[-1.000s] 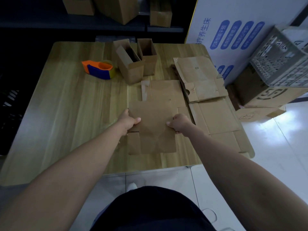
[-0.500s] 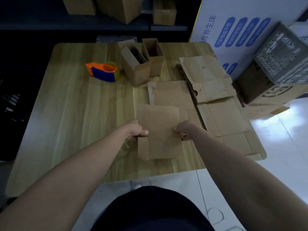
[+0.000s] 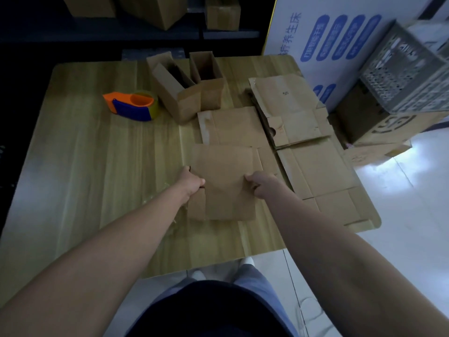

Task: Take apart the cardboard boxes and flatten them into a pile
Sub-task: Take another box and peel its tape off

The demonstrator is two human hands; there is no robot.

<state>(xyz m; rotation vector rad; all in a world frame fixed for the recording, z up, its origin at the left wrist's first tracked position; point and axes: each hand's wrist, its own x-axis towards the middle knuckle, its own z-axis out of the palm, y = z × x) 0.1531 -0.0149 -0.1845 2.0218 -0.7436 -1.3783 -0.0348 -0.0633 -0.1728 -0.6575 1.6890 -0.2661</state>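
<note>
A person standing at the near edge of a wooden table [image 3: 73,166] reached both bare arms forward to a flattened box [image 3: 226,190], which lay on the tabletop just right of centre. The left hand [image 3: 192,182] gripped the box's left edge with its fingers curled round the cardboard. The right hand [image 3: 258,184] held the right side, fingers curled tight against it.

Just beyond, a flat sheet [image 3: 233,127] of cardboard lay partly under the box's far edge. To the right, a pile of flattened cardboard [image 3: 313,171] covered that side of the table. Its near corner hung over the edge, and a smaller folded piece [image 3: 301,127] lay on top.

Farther back, two cartons stood open-topped and touching: the left carton [image 3: 175,98] and the right carton [image 3: 210,93]. An orange and blue tape dispenser [image 3: 132,107] sat just left of them.

Beyond the table, a white printed panel [image 3: 340,45] stood at right. A grey perforated crate [image 3: 401,79] rested on boxes on the floor, and more boxes sat on a dark shelf [image 3: 228,34].
</note>
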